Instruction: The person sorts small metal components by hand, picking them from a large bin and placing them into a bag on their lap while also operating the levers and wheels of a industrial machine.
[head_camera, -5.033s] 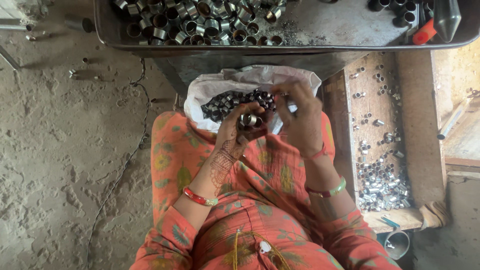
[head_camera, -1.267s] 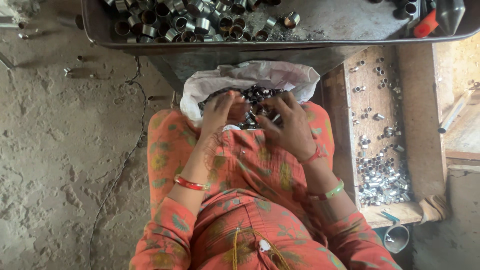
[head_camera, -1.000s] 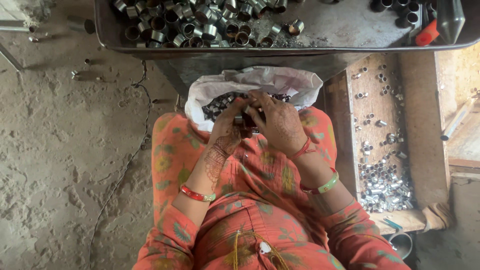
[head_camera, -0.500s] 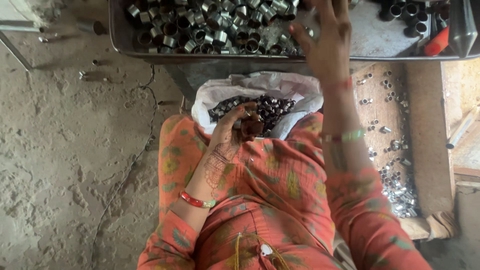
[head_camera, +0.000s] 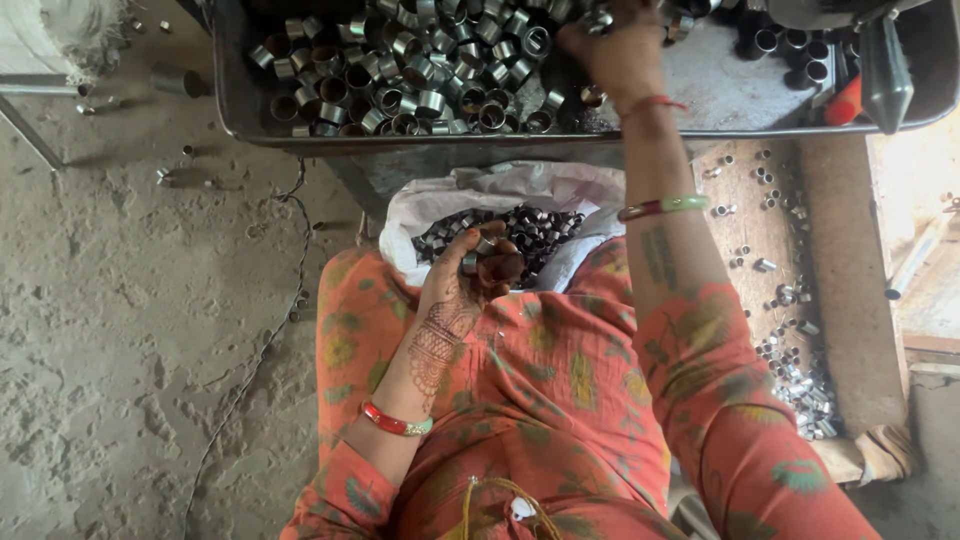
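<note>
A white plastic bag (head_camera: 440, 200) lies open in my lap, filled with small dark metal rings (head_camera: 535, 228). My left hand (head_camera: 470, 270) rests at the bag's mouth, curled around a few of those rings. My right hand (head_camera: 615, 50) is stretched forward over the grey metal tray (head_camera: 740, 95), fingers closed among the heap of shiny metal sleeves (head_camera: 420, 70); whether it grips one is hidden. I wear an orange patterned garment and bangles on both wrists.
A wooden board (head_camera: 790, 290) to my right carries scattered small metal rings, with a pile (head_camera: 805, 400) near its lower end. A red-handled tool (head_camera: 850, 95) lies in the tray's right part. Rough concrete floor (head_camera: 130, 330) spreads to the left, with loose sleeves near the tray.
My right hand left the bag and reached up and forward into the tray. My left hand stayed at the bag with rings in it. The view shifted slightly.
</note>
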